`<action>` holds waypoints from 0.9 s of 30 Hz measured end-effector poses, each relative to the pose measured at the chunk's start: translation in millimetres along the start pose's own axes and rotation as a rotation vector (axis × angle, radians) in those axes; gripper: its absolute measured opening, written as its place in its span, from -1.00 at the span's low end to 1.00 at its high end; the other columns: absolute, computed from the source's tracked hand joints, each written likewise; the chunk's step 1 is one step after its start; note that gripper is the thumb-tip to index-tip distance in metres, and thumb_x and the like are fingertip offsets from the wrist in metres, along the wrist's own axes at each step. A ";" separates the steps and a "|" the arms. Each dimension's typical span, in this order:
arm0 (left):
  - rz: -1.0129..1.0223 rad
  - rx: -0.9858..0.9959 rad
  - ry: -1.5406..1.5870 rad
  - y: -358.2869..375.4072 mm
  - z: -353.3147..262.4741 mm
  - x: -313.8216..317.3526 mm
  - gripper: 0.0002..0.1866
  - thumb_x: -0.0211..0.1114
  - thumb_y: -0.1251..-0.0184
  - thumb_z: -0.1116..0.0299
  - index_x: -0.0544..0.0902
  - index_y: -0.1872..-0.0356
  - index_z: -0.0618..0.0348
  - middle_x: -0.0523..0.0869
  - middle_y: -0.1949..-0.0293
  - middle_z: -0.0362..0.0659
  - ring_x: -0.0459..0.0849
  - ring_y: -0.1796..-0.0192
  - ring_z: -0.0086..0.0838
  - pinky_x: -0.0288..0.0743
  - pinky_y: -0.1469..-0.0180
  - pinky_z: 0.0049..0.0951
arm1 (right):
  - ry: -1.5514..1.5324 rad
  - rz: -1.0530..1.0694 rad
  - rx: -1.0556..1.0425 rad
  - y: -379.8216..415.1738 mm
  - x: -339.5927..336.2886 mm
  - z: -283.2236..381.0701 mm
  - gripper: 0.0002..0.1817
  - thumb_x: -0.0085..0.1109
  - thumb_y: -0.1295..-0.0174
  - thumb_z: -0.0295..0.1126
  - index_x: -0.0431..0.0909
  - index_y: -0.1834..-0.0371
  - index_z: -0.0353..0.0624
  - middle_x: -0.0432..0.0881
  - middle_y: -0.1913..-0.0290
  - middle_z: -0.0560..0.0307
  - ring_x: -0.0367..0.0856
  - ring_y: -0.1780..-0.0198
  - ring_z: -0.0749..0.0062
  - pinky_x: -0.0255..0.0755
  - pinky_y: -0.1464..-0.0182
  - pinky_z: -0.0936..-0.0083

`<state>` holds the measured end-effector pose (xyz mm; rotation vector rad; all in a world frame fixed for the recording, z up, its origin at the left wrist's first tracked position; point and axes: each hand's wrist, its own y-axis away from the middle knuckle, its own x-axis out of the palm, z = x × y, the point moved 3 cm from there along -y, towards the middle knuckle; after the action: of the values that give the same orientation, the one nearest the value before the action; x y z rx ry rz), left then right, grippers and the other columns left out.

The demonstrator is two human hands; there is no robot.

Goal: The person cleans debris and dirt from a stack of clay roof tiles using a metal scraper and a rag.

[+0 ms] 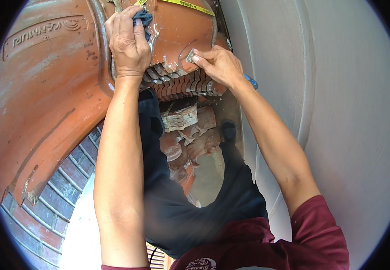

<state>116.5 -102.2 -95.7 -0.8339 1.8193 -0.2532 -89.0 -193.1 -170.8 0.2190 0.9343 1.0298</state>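
While the left hand is pressing a dark cloth against the orange curved panel, fingers closed over it, probably bracing, the right hand is pinching a small flat scraper blade at the panel's lower edge, likely working off residue. Its blue handle is mostly hidden. Broken tiles are lying below, blurred; legs are blocking the ground.

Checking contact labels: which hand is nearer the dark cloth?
Left. The left hand has its grip on the dark cloth; the right hand is apart to its right, holding a scraper blade.
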 end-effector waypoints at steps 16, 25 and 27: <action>-0.003 -0.005 -0.005 -0.8 -1.0 0.3 -0.71 0.10 -0.45 0.49 0.68 -0.09 0.11 0.72 -0.09 -0.10 0.54 -0.21 -0.13 0.35 -0.35 -0.20 | 0.003 0.059 0.061 -7.7 -7.5 7.6 -0.43 0.37 -0.20 0.01 0.59 -0.34 0.42 0.71 -0.22 0.04 0.68 -0.21 0.10 0.50 -0.31 0.26; -0.004 0.008 -0.014 0.3 1.3 0.8 -0.70 0.10 -0.45 0.49 0.67 -0.10 0.11 0.71 -0.08 -0.10 0.53 -0.21 -0.13 0.35 -0.34 -0.20 | 0.016 0.053 0.043 -9.1 -5.1 5.7 -0.41 0.38 -0.21 0.03 0.58 -0.36 0.39 0.70 -0.23 0.04 0.69 -0.21 0.10 0.49 -0.32 0.24; -0.017 -0.002 0.014 0.2 1.5 1.6 -0.70 0.09 -0.45 0.49 0.67 -0.11 0.10 0.71 -0.07 -0.10 0.53 -0.21 -0.13 0.35 -0.35 -0.20 | -0.006 0.043 -0.017 -7.0 -3.2 3.5 -0.41 0.38 -0.22 0.03 0.58 -0.36 0.37 0.70 -0.23 0.05 0.69 -0.21 0.10 0.49 -0.32 0.24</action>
<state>117.5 -102.8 -97.6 -0.8512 1.8264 -0.2686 -82.5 -198.5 -170.8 0.2288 0.9189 1.0762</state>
